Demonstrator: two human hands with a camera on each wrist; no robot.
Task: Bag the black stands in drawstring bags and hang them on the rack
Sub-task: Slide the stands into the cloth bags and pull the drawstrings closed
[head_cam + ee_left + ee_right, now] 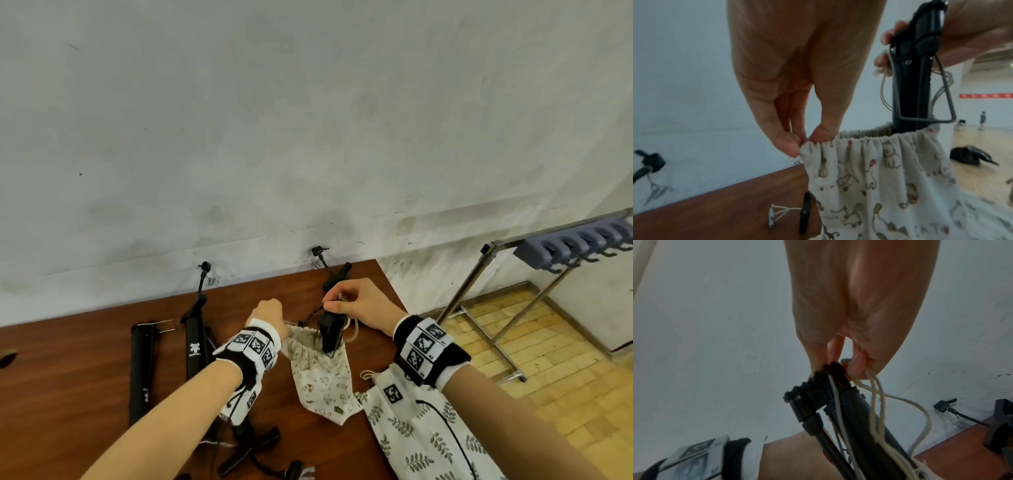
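Note:
A cream drawstring bag [320, 373] printed with small animals hangs above the brown table [85, 370]. My left hand [270, 317] pinches the left end of its gathered rim [818, 142]. My right hand [352, 301] grips the top of a black stand [330, 330] together with the cream drawstring [877, 404]. The stand [910, 73] stands upright with its lower part inside the bag mouth. Two more black stands [140, 370] [195, 342] lie on the table to the left. A metal rack [507, 284] with a grey hook strip [579, 243] stands at the right.
A second bag [418, 425], white with green leaves, lies on the table under my right forearm. Black clamps and cables [337, 274] lie by the wall at the table's back edge. More black parts [246, 448] sit near the front. Yellow tiled floor [548, 370] lies right of the table.

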